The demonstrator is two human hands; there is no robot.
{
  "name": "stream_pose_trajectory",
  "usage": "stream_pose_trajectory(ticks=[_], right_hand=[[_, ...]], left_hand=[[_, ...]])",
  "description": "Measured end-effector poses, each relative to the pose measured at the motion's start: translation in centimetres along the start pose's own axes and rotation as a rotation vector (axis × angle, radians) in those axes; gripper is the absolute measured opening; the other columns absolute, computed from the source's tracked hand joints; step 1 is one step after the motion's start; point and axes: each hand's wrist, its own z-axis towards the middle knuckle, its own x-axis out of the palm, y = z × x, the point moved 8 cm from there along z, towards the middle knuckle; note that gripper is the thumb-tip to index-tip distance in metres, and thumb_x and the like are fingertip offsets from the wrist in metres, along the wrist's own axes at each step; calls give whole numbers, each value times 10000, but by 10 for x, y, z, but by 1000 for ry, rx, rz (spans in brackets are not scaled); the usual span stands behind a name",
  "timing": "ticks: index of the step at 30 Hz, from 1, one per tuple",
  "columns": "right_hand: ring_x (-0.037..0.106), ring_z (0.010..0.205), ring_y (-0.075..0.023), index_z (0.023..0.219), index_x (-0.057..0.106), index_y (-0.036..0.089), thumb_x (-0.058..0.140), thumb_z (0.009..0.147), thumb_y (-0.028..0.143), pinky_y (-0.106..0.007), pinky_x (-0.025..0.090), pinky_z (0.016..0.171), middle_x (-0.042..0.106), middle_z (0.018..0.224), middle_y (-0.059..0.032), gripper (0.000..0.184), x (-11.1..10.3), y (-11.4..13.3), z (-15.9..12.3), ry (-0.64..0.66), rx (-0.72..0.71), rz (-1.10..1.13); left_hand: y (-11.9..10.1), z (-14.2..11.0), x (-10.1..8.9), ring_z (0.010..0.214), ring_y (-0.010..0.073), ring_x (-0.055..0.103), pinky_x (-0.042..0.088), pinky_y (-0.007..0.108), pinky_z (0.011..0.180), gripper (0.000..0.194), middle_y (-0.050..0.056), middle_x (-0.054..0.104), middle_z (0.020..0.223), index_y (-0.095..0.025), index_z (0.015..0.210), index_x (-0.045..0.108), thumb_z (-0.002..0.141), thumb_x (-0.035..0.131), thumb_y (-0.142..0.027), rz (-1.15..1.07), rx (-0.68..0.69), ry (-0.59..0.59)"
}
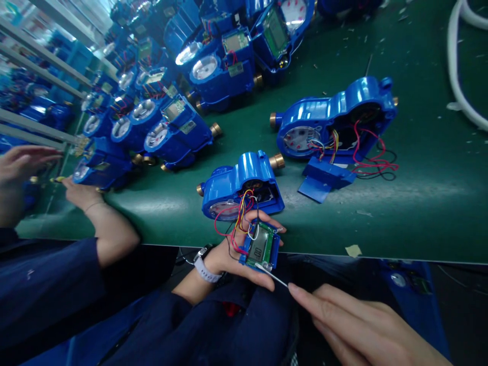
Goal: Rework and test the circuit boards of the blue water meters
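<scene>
My left hand (229, 256), with a watch (206, 264) on its wrist, cradles a small LCD circuit board module (263, 246) in a blue housing at the table's front edge. Digits show on its screen. Red, yellow, white and black wires run from it to an opened blue water meter (238, 180) lying just behind. In my right hand (354, 320), pinched between the fingers, is a thin pale stick (280, 280) with a whitish tip. That tip rests at the board's lower edge; whether it touches cannot be made out.
Another opened water meter (335, 119) with loose wires lies back right, its blue cover piece (324, 178) in front. Several assembled meters (179, 127) crowd the left and back. A co-worker's hands (82, 193) work at far left. A white hose (453, 66) curves at right.
</scene>
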Motion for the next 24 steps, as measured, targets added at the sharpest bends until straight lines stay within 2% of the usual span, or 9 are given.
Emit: stream_pose_trajectory(ticks=[5, 11, 15, 24], right_hand=[[694, 726, -124, 1202, 569, 124, 245, 913, 24, -147, 537, 548, 697, 844, -50, 445, 3, 3, -2, -86, -72, -8], [692, 824, -131, 1175, 592, 115, 294, 865, -18, -164, 558, 658, 705, 921, -64, 450, 1, 3, 0, -41, 10, -41], [689, 776, -120, 1132, 619, 108, 276, 863, -29, -161, 544, 637, 709, 879, -54, 457, 4, 3, -2, -95, -46, -36], [683, 743, -134, 1146, 610, 116, 265, 870, -31, -209, 553, 633, 713, 914, -34, 465, 3, 8, 3, -70, -84, -136]], left_hand=[[1, -1, 0, 1022, 222, 653, 542, 382, 898, 965, 70, 564, 1238, -298, 1233, 414, 432, 926, -132, 26, 2, -4], [3, -1, -1, 1015, 212, 656, 544, 377, 890, 950, 60, 555, 1240, -307, 1221, 409, 441, 923, -134, -15, -25, -16], [3, 1, -1, 1002, 224, 659, 551, 381, 870, 950, 71, 553, 1221, -290, 1194, 398, 416, 937, -205, 3, -21, -17], [2, 2, -2, 995, 223, 660, 542, 383, 862, 953, 64, 565, 1215, -297, 1201, 397, 421, 939, -225, 16, -4, -16]])
